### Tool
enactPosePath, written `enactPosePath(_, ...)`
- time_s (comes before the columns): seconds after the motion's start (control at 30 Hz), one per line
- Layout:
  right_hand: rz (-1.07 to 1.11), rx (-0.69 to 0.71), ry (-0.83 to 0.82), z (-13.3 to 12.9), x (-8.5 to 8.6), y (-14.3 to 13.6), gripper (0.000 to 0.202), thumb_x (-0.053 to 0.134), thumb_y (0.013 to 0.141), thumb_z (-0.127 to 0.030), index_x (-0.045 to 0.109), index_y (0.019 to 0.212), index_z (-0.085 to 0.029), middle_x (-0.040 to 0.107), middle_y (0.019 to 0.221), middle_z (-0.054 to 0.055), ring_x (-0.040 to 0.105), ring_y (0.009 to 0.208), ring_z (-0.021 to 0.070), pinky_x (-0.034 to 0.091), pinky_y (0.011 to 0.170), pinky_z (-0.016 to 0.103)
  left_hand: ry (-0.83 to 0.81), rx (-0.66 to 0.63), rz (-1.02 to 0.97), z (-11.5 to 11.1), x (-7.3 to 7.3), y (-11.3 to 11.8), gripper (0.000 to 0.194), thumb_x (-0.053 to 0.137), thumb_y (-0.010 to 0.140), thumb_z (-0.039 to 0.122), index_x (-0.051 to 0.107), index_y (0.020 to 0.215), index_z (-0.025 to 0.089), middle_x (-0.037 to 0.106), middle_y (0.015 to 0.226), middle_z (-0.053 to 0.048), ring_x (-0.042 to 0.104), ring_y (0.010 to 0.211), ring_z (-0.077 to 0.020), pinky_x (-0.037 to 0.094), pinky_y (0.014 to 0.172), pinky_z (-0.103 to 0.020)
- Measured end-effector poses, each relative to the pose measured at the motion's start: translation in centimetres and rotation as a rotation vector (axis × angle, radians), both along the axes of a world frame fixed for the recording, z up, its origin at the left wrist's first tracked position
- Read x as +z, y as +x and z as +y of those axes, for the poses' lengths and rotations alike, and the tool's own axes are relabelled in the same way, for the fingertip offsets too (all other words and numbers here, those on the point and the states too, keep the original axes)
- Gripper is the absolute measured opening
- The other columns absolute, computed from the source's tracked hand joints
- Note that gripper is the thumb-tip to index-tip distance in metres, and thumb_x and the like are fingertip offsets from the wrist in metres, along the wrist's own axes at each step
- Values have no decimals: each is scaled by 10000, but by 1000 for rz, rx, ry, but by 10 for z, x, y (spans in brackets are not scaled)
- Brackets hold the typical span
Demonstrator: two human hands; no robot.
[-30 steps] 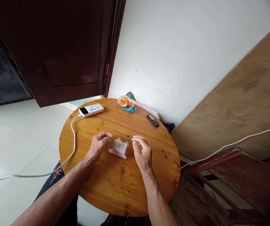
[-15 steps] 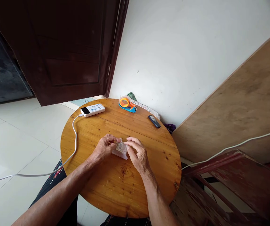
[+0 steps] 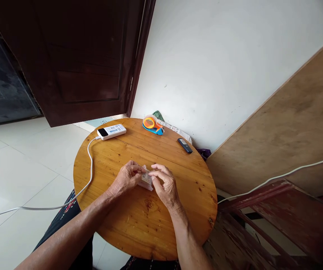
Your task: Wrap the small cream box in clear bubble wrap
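A small packet in clear, wrinkled plastic wrap with a pale printed label (image 3: 146, 179) lies on the round wooden table (image 3: 147, 232), between my two hands. My left hand (image 3: 127, 176) is closed at its left side, thumb and fingers pinched on the wrap and covering part of the label. At the right edge, my right hand (image 3: 165, 185) has thumb and index finger brought close together on the wrap, while its other fingers stretch out above the packet. What lies inside the wrap cannot be made out.
A white device (image 3: 112, 131) with a black screen sits at the back left, its white cable (image 3: 90, 170) trailing off the table. Toward the back stand an orange and blue tape dispenser (image 3: 153, 125) and a small dark handheld device (image 3: 184, 145). A wooden board (image 3: 279, 123) leans at the right.
My left thumb and fingers have shifted slightly right over the packet and now cover more of its label. My right hand has hardly moved.
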State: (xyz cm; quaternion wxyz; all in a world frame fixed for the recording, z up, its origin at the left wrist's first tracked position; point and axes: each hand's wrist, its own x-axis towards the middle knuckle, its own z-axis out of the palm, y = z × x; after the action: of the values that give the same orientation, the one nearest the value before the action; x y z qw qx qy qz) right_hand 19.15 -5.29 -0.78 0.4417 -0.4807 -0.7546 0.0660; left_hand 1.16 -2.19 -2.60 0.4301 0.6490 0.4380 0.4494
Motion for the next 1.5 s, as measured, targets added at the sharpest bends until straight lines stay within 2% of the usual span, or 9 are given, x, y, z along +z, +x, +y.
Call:
enactPosePath(0.23,177,-128,-52,6,-2,10,157,528,852,-168,667,799,-218,696,960,73,654,953,221,508,891,371,-249,37,-284,-1,6,-1,223,600,650,280,689,797,138,589,731,-2,531,631,-125,418,593,-233)
enactPosePath(0.57,194,-78,-129,4,0,7,129,545,817,-188,650,875,-232,701,994,63,640,1010,232,481,947,387,-233,6,-146,4,-6,1,350,631,680,377,652,941,145,589,790,-12,515,641,-133,410,585,-245)
enactPosePath(0.7,210,-90,-295,5,-2,10,292,573,803,-254,637,1087,-232,682,1157,80,614,1100,254,451,1001,431,-141,41,-63,5,-5,0,457,604,690,276,662,1128,158,618,1026,-71,556,774,-169,475,698,-290)
enactPosePath(0.8,222,3,-502,5,-3,10,514,597,782,-295,546,1290,-238,633,1286,90,586,1177,267,416,1048,467,-163,-63,-16,6,-2,0,622,565,696,194,576,1316,146,634,1117,-101,583,899,-217,491,819,-348)
enactPosePath(0.9,223,81,-595,4,-1,10,574,597,764,-275,513,1331,-245,632,1287,79,570,1209,263,390,1079,471,-191,-145,3,7,1,-1,690,520,712,164,501,1402,127,633,1176,-111,586,999,-246,471,912,-377)
enactPosePath(1.0,225,104,-605,3,1,11,531,586,772,-259,535,1300,-248,641,1277,73,572,1212,257,398,1079,462,-172,-180,4,7,3,-2,646,504,730,167,530,1374,134,607,1274,-108,550,1134,-267,416,1005,-382)
enactPosePath(1.07,216,114,-599,3,2,11,499,579,781,-253,553,1279,-245,643,1281,75,577,1211,257,409,1071,459,-183,-217,-12,8,1,-2,617,499,741,179,537,1355,126,623,1251,-109,553,1126,-265,413,997,-380)
enactPosePath(1.27,212,117,-571,3,0,9,472,583,810,-276,562,1278,-222,664,1261,92,596,1201,255,432,1054,443,-236,-260,-169,14,-9,0,536,518,710,189,575,1241,136,642,996,-56,570,861,-185,445,791,-302)
enactPosePath(1.5,212,117,-490,3,1,8,441,594,803,-251,593,1244,-233,703,1182,72,638,1126,244,469,1011,425,-267,-205,-227,10,-3,0,486,587,671,222,626,1150,153,622,882,-25,547,794,-163,439,743,-280)
